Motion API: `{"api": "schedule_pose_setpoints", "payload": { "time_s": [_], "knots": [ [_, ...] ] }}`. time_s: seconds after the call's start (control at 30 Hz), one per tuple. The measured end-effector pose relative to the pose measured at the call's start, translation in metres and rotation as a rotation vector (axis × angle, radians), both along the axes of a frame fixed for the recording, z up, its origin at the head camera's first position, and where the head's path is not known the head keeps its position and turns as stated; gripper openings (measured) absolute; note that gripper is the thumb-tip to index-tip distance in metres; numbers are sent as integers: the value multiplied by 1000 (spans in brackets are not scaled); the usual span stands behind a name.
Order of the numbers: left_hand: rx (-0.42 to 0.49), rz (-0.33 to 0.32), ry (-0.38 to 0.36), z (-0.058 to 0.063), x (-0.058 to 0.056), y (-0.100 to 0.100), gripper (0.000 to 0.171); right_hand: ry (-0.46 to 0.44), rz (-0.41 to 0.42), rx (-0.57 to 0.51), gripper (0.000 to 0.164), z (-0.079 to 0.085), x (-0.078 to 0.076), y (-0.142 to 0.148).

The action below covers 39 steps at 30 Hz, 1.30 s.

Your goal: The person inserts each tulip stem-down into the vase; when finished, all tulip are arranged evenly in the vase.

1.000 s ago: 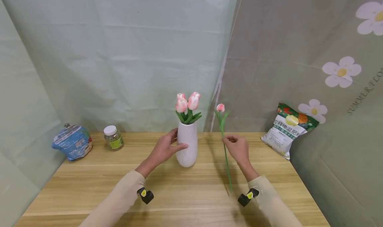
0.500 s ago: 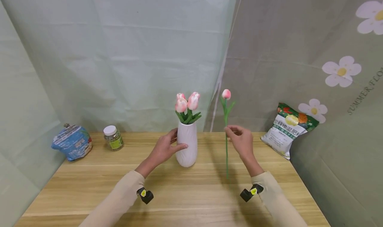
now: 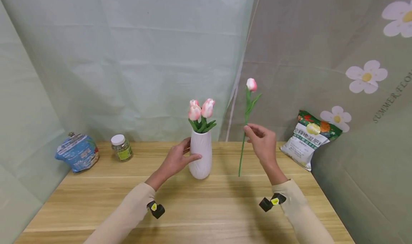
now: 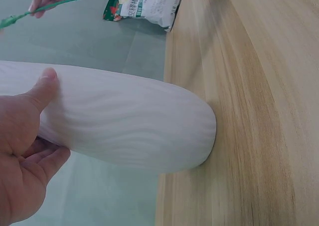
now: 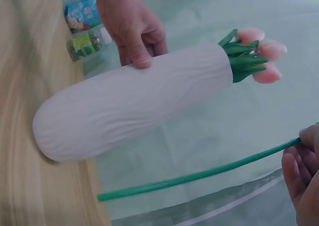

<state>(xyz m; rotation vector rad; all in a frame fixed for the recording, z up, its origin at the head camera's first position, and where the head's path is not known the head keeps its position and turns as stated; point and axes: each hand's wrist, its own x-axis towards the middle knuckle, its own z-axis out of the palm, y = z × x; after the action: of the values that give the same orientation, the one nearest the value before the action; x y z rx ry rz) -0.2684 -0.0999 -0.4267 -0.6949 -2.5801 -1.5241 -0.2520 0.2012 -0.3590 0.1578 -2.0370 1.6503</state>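
A white vase (image 3: 201,158) with a rippled surface stands upright on the wooden table, and three pink-and-white tulips (image 3: 201,110) with green leaves rise from its mouth. My left hand (image 3: 177,160) grips the vase's left side, thumb across the front and fingers behind. To the right of the vase, my right hand (image 3: 263,142) pinches the long green stem of a single tulip (image 3: 249,104) just under its leaves. That tulip is held upright, bloom above the vase's flowers. In the right wrist view the lower stem (image 5: 189,178) runs beside the vase, its bottom end free.
At the back left of the wooden table (image 3: 199,211) are a blue bag (image 3: 78,152) and a clear jar (image 3: 122,148) with a white lid. A green-and-white bag (image 3: 309,140) leans against the right wall. Cloth sheets hang behind and at the sides.
My right hand has risen and moved slightly right, lifting the single tulip higher, its bloom now tilting rightward and its lower end swung left. The left hand and vase have stayed put.
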Motion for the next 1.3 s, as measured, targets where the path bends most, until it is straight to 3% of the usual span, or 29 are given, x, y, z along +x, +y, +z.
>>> {"api": "schedule_pose_setpoints", "payload": {
  "time_s": [0.2,0.43,0.8,1.3],
  "knots": [
    [6,0,-7,0,-1,0,83,59,20,-17,25,28,17,-10],
    [10,-3,9,-1,0,0,84,116,40,-65,25,21,-4,-1],
    [9,-2,5,-2,0,0,83,233,66,-145,27,36,-2,6],
    [8,6,12,1,0,0,81,293,78,-272,20,55,-4,13]
  ]
}}
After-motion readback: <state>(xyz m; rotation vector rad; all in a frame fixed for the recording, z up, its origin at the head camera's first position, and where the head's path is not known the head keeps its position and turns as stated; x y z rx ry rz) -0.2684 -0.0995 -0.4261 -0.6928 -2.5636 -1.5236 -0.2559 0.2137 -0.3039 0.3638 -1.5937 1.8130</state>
